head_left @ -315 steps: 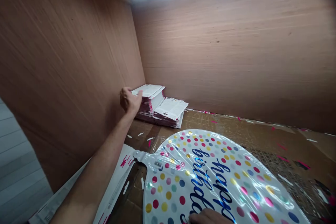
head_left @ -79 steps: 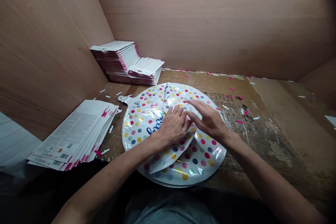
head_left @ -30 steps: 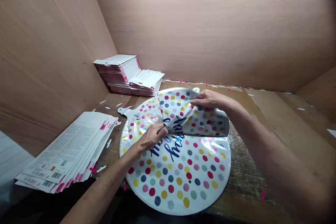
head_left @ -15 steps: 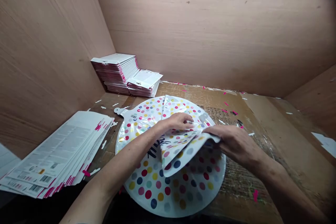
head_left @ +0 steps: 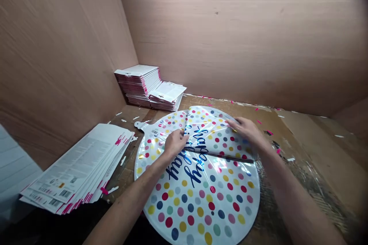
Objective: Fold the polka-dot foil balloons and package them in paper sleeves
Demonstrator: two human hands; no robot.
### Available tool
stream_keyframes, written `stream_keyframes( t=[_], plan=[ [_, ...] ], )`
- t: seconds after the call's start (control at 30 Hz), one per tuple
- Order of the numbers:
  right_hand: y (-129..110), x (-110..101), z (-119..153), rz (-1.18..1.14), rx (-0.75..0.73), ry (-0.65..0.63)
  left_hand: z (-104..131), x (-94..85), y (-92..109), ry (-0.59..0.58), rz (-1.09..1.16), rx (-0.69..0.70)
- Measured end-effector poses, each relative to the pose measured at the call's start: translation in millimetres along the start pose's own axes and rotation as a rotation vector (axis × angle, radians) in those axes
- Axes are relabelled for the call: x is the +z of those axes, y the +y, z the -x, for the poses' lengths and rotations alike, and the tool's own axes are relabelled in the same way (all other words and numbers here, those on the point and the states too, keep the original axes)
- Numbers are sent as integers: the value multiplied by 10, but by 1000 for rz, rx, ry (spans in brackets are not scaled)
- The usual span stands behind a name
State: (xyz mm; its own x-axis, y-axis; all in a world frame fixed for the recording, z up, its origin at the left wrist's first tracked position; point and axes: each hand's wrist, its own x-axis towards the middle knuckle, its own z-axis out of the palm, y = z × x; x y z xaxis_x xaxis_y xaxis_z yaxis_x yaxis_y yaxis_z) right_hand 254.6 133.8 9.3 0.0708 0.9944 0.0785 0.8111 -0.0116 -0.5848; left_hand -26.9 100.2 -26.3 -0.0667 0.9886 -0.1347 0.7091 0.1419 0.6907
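A flat, round, white foil balloon [head_left: 212, 206] with coloured dots and dark blue "happy birthday" lettering lies in front of me. Over its upper right part is a folded layer of the same dotted foil [head_left: 221, 134], whose straight lower edge runs across the middle. I cannot tell whether that layer belongs to the same balloon. My left hand [head_left: 176, 143] is closed, its fingertips pinching the layer near its left edge. My right hand [head_left: 244, 128] is closed at the layer's right edge, thumb and fingers on the foil. The balloon's tail [head_left: 139, 125] points to the upper left.
Fanned printed cards [head_left: 77, 168] lie at the left. A stack of white packs with pink edges [head_left: 138, 84] stands in the back left corner. Wooden panels [head_left: 230, 30] enclose the cardboard-covered surface [head_left: 304, 134], with pink and white paper scraps scattered about.
The lifted, creased foil flap now lies flat as a folded layer. My left hand has moved left and down and closed on it; my right hand has moved up along the right edge.
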Motion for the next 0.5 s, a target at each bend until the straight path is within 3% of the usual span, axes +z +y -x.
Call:
stream_keyframes(
  t=[0.1, 0.2, 0.27, 0.37, 0.43, 0.5],
  plan=[
    [470, 70, 461, -239, 147, 152, -34, 50, 73, 62, -59, -41],
    [696, 220, 656, -109, 154, 215, 48, 59, 119, 93, -106, -25],
    [726, 296, 639, -13, 123, 243, 101, 61, 154, 161, -189, 47],
    [662, 308, 613, 49, 123, 243, 88, 113, 190, 274, -379, 332],
    [546, 274, 683, 176, 57, 304, 26, 189, 170, 217, -496, 489],
    [378, 250, 792, 358, -164, 323, -41, 280, 111, 118, -586, 525]
  ],
)
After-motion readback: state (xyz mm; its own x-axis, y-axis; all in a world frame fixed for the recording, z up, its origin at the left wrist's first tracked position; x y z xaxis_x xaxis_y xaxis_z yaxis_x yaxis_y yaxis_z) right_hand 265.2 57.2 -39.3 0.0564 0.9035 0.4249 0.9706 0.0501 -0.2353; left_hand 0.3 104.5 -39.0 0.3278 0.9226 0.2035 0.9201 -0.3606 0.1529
